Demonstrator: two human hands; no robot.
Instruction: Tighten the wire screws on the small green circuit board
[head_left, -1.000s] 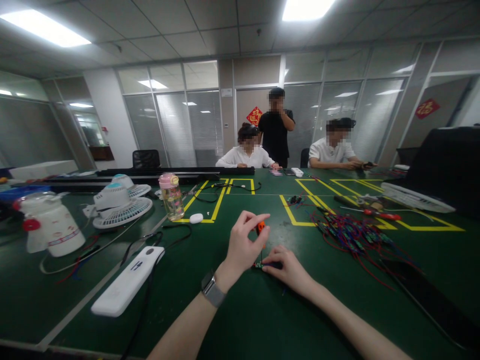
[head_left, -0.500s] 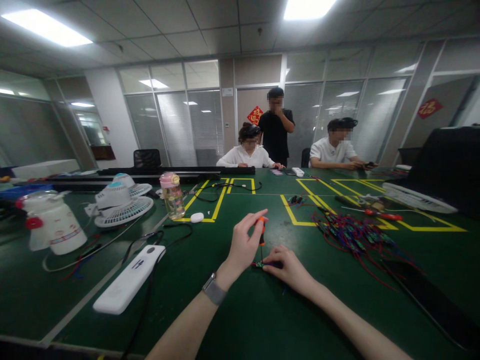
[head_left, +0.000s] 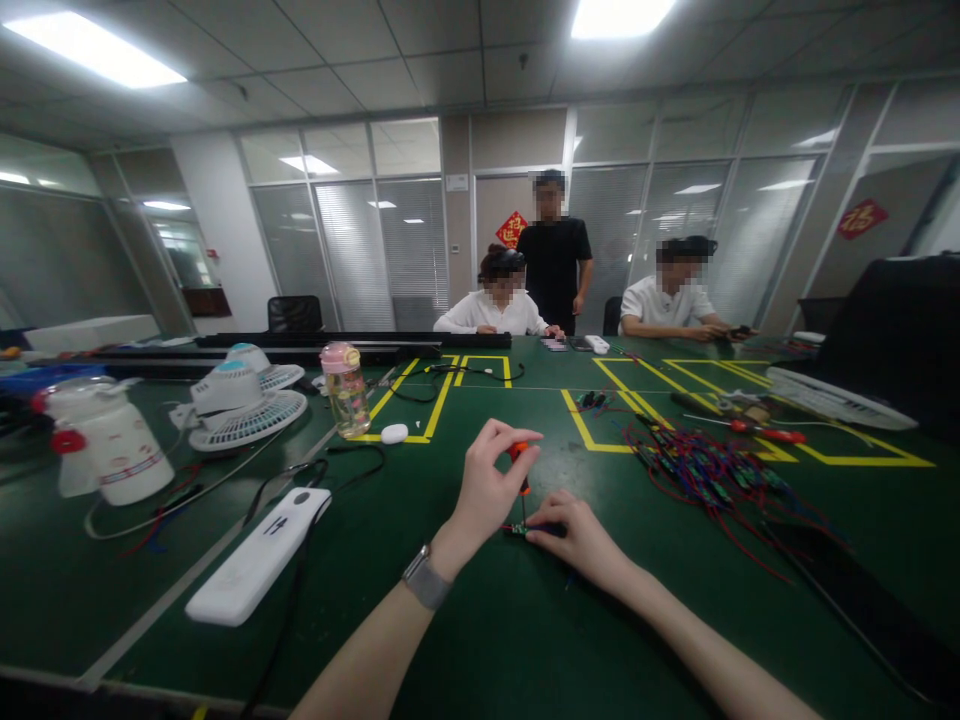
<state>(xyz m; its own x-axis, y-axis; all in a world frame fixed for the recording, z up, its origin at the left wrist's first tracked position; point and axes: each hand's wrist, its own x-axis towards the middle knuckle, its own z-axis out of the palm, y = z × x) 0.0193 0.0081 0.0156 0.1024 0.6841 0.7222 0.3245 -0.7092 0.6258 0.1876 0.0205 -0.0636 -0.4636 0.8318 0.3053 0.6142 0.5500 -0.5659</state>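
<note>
Upright over the green tabletop stands a screwdriver (head_left: 524, 489) with an orange and black handle. My left hand (head_left: 491, 475) has its thumb and fingers closed around that handle, partly covering it. The screwdriver's thin shaft points down onto a small green circuit board (head_left: 517, 529) lying on the table. Low on the right, my right hand (head_left: 574, 530) pinches the board's right end between thumb and fingers. Dark wiring shows beside the fingers of that hand. The exact contact of the screwdriver tip is too small to make out.
A heap of wired circuit boards (head_left: 712, 465) lies to the right, near a black panel (head_left: 855, 600). On the left are a white power strip (head_left: 259, 560), a white jug (head_left: 112, 440), a fan (head_left: 247, 420) and a bottle (head_left: 345, 390). Several people are across the table.
My left fingers have shifted slightly around the screwdriver handle, while my right hand keeps its place on the board. The standing person across the table has lowered an arm.
</note>
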